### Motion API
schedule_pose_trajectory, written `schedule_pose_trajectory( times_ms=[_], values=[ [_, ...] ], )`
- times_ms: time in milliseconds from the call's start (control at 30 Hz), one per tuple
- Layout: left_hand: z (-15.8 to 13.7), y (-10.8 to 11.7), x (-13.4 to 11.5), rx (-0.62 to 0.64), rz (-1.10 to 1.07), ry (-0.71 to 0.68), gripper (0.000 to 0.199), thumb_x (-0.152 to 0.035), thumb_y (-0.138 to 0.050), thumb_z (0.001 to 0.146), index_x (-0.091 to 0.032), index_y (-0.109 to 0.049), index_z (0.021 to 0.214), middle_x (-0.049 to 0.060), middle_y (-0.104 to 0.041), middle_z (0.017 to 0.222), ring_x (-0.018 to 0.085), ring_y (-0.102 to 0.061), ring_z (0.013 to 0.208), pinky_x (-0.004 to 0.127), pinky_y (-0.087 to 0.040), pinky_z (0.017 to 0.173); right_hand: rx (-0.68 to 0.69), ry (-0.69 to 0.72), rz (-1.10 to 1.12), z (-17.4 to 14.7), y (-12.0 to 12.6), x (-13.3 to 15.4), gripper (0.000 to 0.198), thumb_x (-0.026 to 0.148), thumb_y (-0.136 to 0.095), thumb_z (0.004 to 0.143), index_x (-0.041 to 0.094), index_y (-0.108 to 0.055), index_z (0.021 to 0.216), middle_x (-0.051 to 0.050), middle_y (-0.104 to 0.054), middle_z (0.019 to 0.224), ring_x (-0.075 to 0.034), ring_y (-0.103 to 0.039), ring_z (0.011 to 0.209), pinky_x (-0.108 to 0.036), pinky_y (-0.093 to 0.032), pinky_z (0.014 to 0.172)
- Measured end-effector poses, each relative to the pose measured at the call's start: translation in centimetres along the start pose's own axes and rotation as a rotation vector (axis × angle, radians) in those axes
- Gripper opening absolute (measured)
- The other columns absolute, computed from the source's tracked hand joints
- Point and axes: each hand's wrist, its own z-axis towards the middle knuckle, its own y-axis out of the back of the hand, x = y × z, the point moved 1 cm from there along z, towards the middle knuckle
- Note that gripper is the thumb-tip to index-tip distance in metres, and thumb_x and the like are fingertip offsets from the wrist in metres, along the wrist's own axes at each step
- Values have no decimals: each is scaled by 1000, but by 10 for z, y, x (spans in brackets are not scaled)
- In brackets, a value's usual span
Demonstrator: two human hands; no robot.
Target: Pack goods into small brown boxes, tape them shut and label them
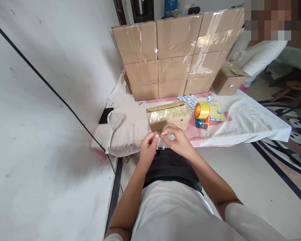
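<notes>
Between my two hands, at the table's near edge, is a small, shiny piece of clear plastic [160, 142]; whether it is tape or film I cannot tell. My left hand [148, 144] pinches it between thumb and fingers, and my right hand [176, 139] pinches it from the other side. Just beyond them lies a cardboard box [182, 122] with shiny clear tape over its upper part. To its right, an orange and blue tape dispenser [202, 122] stands with a roll of yellowish tape [202, 110].
Taped cardboard boxes [174, 52] form a wall across the table's back. A white slotted ladle [114, 119] and a black phone-like slab [106, 115] lie left. At right, another person [263, 55] touches a box [228, 82]. A black cable [52, 89] crosses the left wall.
</notes>
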Motion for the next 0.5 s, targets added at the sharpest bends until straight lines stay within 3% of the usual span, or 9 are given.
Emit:
schedule_pose_trajectory(
  times_ms=[100,167,267,300,367,433,500],
  values=[
    [1,2,13,9,67,-11,39,-53,-48,98,-20,-66,98,-9,-42,43,13,-40,35,24,-33,41,-123,9,-13,1,20,4,9,24,-68,93,26,-69,84,-4,-64,96,-25,-61,100,-45,-46,95],
    [4,6,20,-59,131,-53,36,-51,-50,97,-19,-66,101,-8,-45,46,15,-46,41,27,-40,48,-239,-13,11,5,41,6,8,28,-69,93,28,-70,85,-4,-64,104,-26,-59,109,-48,-42,102],
    [18,15,16,-200,213,-167,39,-52,-57,93,-19,-67,111,4,-68,79,23,-66,79,37,-52,82,-244,-63,52,21,72,8,16,36,-72,92,27,-70,80,-5,-63,110,-28,-58,116,-49,-38,109],
    [26,17,10,-224,259,-233,43,-53,-58,93,-18,-66,117,10,-73,98,26,-67,99,42,-49,96,-209,-77,65,29,80,8,20,39,-73,91,26,-69,77,-5,-63,112,-28,-58,117,-49,-37,110],
    [43,17,-4,-190,428,-396,54,-53,-59,93,-18,-60,134,17,-66,135,32,-54,134,49,-35,116,-115,-92,81,48,90,7,27,44,-74,90,24,-69,73,-5,-64,115,-29,-58,121,-49,-36,112],
    [58,13,-15,-76,659,-517,71,-54,-59,95,-17,-42,154,18,-55,152,33,-34,153,57,-20,125,-13,-91,76,69,93,1,28,46,-74,89,23,-70,73,-6,-64,119,-29,-58,122,-49,-36,111],
    [68,5,-21,24,833,-514,85,-57,-57,97,-16,-24,163,19,-51,156,34,-21,159,66,-9,125,81,-83,27,91,90,-11,27,46,-73,88,22,-71,75,-7,-65,122,-30,-59,122,-50,-37,111]
  ],
)
